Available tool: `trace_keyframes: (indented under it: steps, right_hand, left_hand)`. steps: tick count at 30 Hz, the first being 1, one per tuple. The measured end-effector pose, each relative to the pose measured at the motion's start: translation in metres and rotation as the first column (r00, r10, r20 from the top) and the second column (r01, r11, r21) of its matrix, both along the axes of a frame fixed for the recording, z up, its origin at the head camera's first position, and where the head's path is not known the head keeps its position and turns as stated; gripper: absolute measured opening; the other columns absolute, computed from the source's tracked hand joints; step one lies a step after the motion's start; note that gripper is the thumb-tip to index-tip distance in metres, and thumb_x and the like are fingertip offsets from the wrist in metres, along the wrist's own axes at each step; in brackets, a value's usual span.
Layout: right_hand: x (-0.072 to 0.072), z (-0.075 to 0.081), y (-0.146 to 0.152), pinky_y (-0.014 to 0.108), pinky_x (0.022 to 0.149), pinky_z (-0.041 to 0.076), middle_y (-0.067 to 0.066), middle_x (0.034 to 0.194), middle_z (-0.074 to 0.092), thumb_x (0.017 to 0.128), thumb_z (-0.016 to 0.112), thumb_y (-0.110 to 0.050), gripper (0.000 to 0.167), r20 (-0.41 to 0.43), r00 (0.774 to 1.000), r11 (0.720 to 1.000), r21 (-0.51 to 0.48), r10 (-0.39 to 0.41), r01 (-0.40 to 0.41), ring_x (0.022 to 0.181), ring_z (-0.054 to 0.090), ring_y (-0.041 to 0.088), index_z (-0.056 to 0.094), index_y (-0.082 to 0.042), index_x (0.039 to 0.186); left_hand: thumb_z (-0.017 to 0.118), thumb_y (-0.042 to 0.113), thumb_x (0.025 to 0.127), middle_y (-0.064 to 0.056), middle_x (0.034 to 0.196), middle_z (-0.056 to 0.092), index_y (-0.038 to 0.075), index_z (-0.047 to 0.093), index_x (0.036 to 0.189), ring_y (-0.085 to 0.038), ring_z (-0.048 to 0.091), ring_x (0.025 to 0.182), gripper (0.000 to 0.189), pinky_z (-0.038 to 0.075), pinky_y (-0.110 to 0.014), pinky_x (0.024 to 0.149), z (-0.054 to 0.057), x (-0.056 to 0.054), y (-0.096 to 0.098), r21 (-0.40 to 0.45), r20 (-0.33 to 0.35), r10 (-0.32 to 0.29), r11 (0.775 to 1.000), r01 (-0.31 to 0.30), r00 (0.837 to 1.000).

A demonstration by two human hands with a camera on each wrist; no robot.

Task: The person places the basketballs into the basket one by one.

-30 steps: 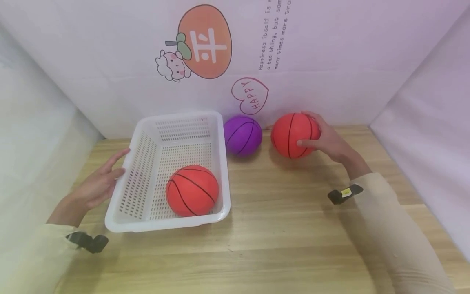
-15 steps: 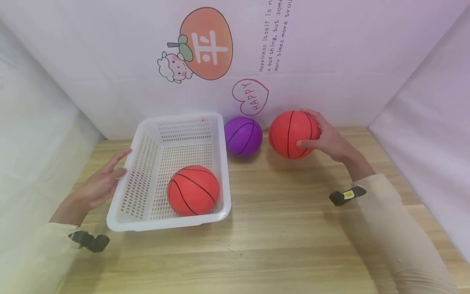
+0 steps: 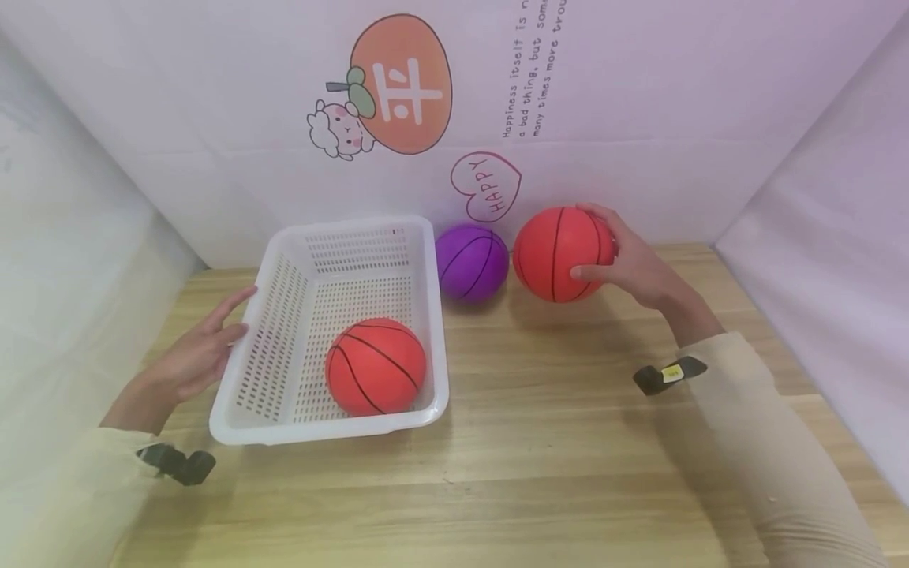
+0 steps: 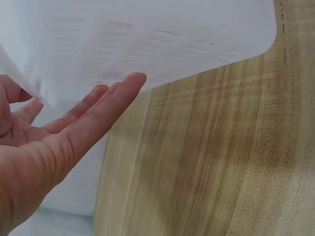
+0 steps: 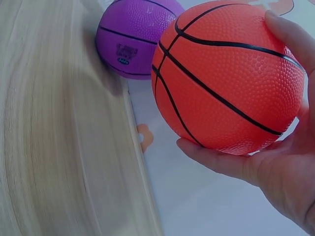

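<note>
In the head view my right hand [image 3: 632,264] grips a red toy basketball [image 3: 561,256] from its right side, thumb on the near face. The right wrist view shows that ball [image 5: 226,83] off the table, in front of a purple ball [image 5: 130,37]. That purple ball sits against the right side of a white perforated plastic basket [image 3: 329,430]. Inside the basket, near its front right corner, lies a second red basketball [image 3: 376,368]. My left hand [image 3: 195,355] touches the basket's left rim; in the left wrist view its fingers [image 4: 106,110] lie straight along the outer wall.
A wooden table [image 3: 511,457] carries everything. Behind it stands a white cloth backdrop [image 3: 625,95] with printed drawings, close to the basket and balls. White cloth also hangs at the left and right sides. A dark strap with a camera [image 3: 667,375] is on my right wrist.
The red ball in my right hand has risen slightly and shifted left, nearer the purple ball. My left hand and the basket keep almost the same place.
</note>
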State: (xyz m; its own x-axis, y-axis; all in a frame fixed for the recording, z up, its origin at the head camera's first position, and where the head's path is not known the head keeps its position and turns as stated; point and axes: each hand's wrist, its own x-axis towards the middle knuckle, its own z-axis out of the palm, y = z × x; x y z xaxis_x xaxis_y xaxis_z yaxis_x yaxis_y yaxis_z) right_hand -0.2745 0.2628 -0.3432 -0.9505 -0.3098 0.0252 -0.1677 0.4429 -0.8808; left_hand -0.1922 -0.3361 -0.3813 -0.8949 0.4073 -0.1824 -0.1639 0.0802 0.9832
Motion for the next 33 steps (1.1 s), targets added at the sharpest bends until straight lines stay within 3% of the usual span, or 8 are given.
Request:
trace_keyframes:
  steps: [14,21,33]
  right_hand:
    - [0.002,0.005,-0.01,0.042,0.084,0.056,0.006,0.151,0.033,0.084,0.08,-0.015,0.089,-0.023,0.999,0.999,-0.033,0.031,-0.031,0.132,0.038,0.035,0.028,-0.032,0.154]
    - [0.002,0.008,-0.013,0.041,0.084,0.057,0.005,0.151,0.034,0.083,0.08,-0.012,0.09,-0.047,0.998,0.998,-0.054,0.029,-0.031,0.132,0.039,0.034,0.029,-0.032,0.154]
    - [0.001,0.018,-0.021,0.037,0.083,0.057,0.004,0.151,0.035,0.083,0.081,-0.014,0.09,-0.105,0.994,0.998,-0.048,0.036,-0.041,0.131,0.041,0.034,0.029,-0.03,0.155]
  left_hand:
    - [0.034,0.014,0.111,0.002,0.129,0.059,0.026,-0.001,0.162,-0.019,0.064,0.112,0.063,0.056,-0.042,0.086,-0.001,0.0,0.001,0.029,-0.003,-0.005,1.0,0.005,1.0]
    - [0.034,0.016,0.111,0.002,0.13,0.056,0.027,0.0,0.162,-0.018,0.064,0.112,0.063,0.056,-0.04,0.086,-0.001,0.001,0.001,0.004,-0.007,0.002,1.0,-0.001,1.0]
    - [0.036,0.014,0.11,0.0,0.131,0.055,0.03,0.002,0.162,-0.02,0.064,0.11,0.064,0.056,-0.041,0.085,0.0,0.001,0.001,0.004,0.026,0.029,1.0,-0.029,0.999]
